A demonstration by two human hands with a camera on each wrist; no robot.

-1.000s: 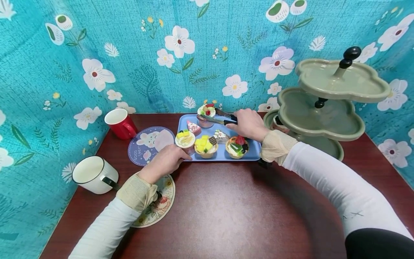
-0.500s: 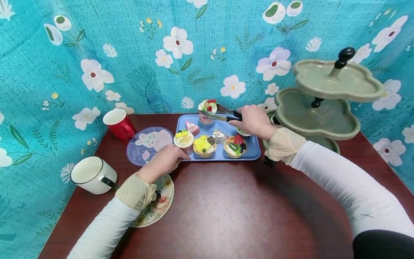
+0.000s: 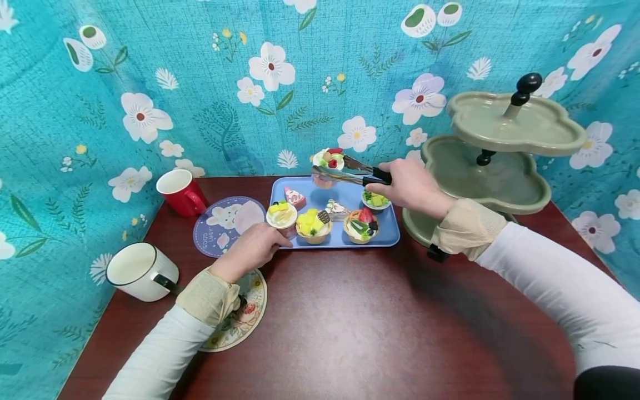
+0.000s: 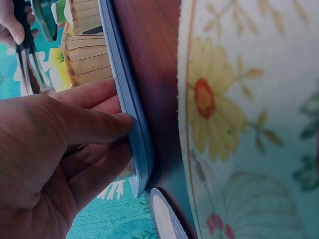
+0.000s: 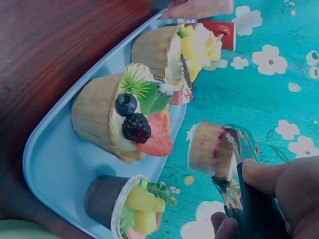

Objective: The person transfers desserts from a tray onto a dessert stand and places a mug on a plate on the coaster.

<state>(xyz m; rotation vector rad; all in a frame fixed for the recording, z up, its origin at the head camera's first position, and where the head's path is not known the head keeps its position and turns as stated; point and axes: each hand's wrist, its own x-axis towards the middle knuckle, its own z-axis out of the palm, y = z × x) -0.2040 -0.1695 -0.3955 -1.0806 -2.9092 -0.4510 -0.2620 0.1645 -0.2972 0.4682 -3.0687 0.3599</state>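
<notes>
My right hand (image 3: 412,186) grips black-handled metal tongs (image 3: 342,177). Their tips clasp a clear cup dessert (image 3: 327,161) topped with red fruit and cream, raised over the back of the blue tray (image 3: 387,236). Pink and cream layers show through the cup's side in the right wrist view. At the tray's front left corner, my left hand (image 3: 252,247) pinches the rim, thumb on the outer side in the left wrist view. On the tray sit a yellow-topped cup (image 3: 282,215), a mango tart (image 3: 313,226), a berry tart (image 3: 361,226), a pink cake slice (image 3: 295,198) and a green-topped cup (image 3: 376,200).
A green three-tier stand (image 3: 487,172) rises on the right, close behind my right forearm. To the left are a red mug (image 3: 180,193), a white mug (image 3: 142,271), a purple rabbit mat (image 3: 215,222) and a floral round mat (image 3: 257,303). A flowered cloth hangs behind the table.
The tongs have lifted the red-fruit cup dessert off the tray and shifted it slightly right. My right hand has moved right, uncovering the green-topped cup. My left hand stays at the tray corner.
</notes>
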